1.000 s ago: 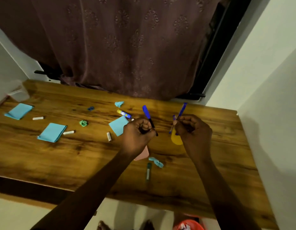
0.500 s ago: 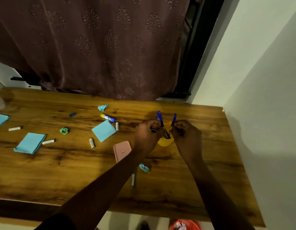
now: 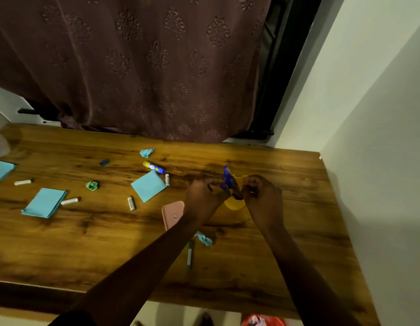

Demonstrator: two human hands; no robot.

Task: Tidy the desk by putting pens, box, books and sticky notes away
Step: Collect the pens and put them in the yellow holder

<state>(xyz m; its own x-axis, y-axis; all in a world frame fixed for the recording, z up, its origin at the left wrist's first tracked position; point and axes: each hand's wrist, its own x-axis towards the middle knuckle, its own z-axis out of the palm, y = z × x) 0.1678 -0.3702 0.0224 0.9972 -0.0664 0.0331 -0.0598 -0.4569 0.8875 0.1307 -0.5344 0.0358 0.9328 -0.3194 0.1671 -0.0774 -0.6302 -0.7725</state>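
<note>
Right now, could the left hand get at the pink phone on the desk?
Probably, but not at once: the pink phone lies just beside the left hand with nothing on it, yet that hand holds blue pens over the yellow cup.

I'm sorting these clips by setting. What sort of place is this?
Likely a home study or bedroom: a wooden desk in a wall corner, a patterned curtain behind it, sticky notes lying on it and pens held above it.
</note>
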